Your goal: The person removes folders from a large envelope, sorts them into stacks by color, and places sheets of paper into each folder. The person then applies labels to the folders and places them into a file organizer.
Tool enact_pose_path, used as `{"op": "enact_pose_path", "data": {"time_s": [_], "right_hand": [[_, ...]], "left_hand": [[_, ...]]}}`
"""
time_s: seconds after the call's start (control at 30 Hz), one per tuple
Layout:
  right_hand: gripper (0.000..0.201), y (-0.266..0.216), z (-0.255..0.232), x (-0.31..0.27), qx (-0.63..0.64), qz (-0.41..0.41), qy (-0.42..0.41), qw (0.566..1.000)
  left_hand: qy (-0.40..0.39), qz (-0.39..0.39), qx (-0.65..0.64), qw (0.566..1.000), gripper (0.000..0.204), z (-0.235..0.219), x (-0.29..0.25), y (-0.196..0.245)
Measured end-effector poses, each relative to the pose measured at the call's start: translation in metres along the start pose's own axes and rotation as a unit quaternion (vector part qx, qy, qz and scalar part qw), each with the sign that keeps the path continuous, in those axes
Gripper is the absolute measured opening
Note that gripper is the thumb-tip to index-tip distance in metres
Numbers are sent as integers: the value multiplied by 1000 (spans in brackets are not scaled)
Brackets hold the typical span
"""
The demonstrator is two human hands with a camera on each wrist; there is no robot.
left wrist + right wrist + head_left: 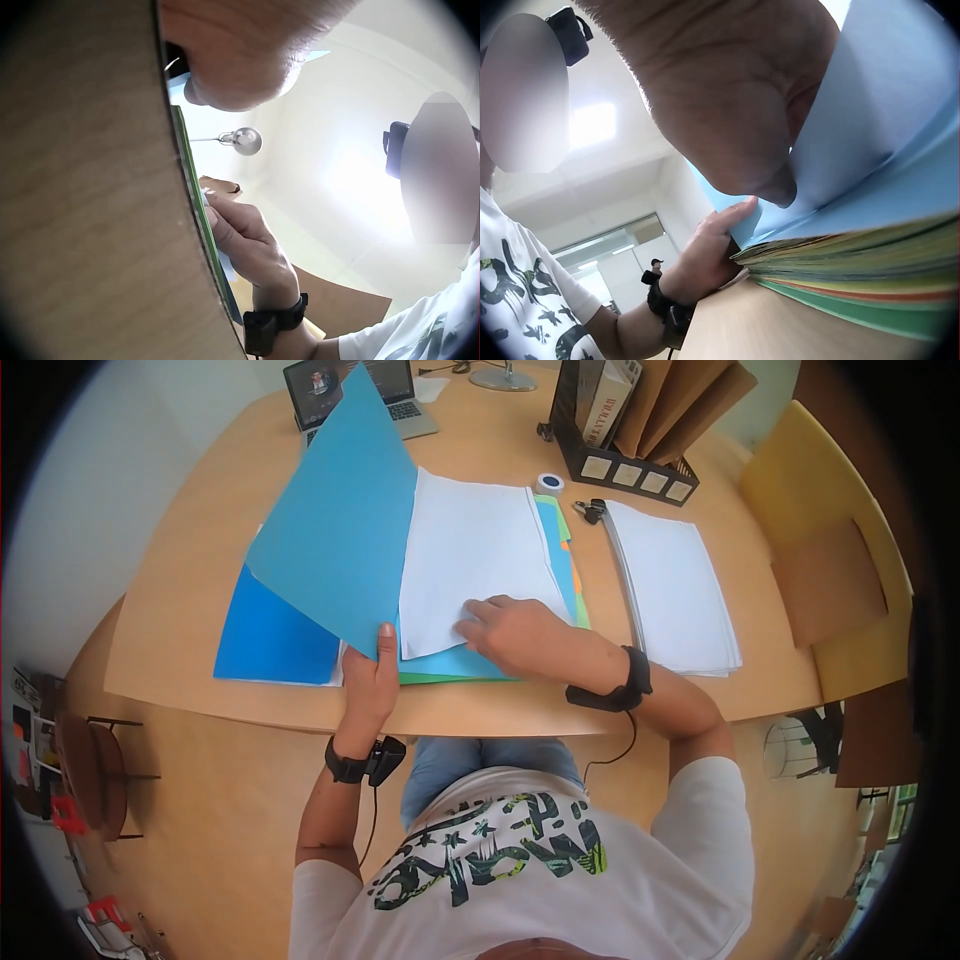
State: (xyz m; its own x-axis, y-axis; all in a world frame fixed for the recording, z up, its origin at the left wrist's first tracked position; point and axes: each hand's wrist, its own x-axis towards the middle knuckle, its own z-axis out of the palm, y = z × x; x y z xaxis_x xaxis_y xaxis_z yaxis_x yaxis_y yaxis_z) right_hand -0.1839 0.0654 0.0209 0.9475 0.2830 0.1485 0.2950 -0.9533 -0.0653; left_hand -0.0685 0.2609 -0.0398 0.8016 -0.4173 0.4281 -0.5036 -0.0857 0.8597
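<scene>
A light blue sheet point(340, 510) stands raised and tilted, its lower edge pinched by the left hand point(372, 685), thumb in front. To its right, white paper point(475, 550) lies on a stack with blue, green and orange edges. The right hand point(520, 640) is over the lower right part of the white paper, fingers bent. In the right wrist view, the right hand point(735, 97) is at the white sheet point(840, 127), above layered coloured edges point(855, 262); whether it pinches the sheet is hidden. A darker blue sheet point(270, 630) lies at the left.
A second white stack point(675, 585) lies at the right, beside a black clip point(592, 511) and a small round roll point(549, 484). Behind are a laptop point(405, 410), a lamp base point(503, 379) and a black file holder point(640, 478). A yellow folder point(835, 550) is at the far right.
</scene>
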Motion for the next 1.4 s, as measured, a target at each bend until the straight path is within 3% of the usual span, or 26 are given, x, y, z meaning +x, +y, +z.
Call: {"op": "enact_pose_path", "data": {"time_s": [0.43,0.53,0.63,0.7,0.77,0.83,0.87,0.9,1.0,1.17,1.33,1.4], "right_hand": [[23,-6,-7,-7,8,9,-31,999],[28,-7,-6,-9,16,-2,-31,999],[37,1,-15,-12,48,-6,-39,998],[43,28,-33,-15,97,-11,-41,994],[40,77,-57,-11,207,95,-2,974],[30,146,-61,-8,108,203,88,969],[27,158,-72,-6,49,311,72,946],[28,195,-60,-9,7,350,64,934],[32,246,-33,-19,-88,352,17,932],[24,252,-17,-18,-124,379,-103,911],[23,273,-1,-39,-145,378,-80,911],[23,271,-9,-42,-137,376,-56,915]], "left_hand": [[-35,54,68,996,27,-4,2,8],[-69,-29,61,995,22,-5,1,13],[-28,-39,30,998,20,1,-2,7],[-21,-34,40,998,20,2,-2,-2],[-21,-38,42,998,20,2,-2,-7],[-28,-45,42,998,22,1,-2,-4],[-22,-34,36,999,23,3,-2,-1],[-14,-21,32,999,23,4,-1,3],[-23,-39,-2,999,26,5,1,6],[-40,-50,4,998,27,8,1,24],[-66,-3,37,997,28,14,6,33],[-113,-1,73,991,27,5,10,35]]}}
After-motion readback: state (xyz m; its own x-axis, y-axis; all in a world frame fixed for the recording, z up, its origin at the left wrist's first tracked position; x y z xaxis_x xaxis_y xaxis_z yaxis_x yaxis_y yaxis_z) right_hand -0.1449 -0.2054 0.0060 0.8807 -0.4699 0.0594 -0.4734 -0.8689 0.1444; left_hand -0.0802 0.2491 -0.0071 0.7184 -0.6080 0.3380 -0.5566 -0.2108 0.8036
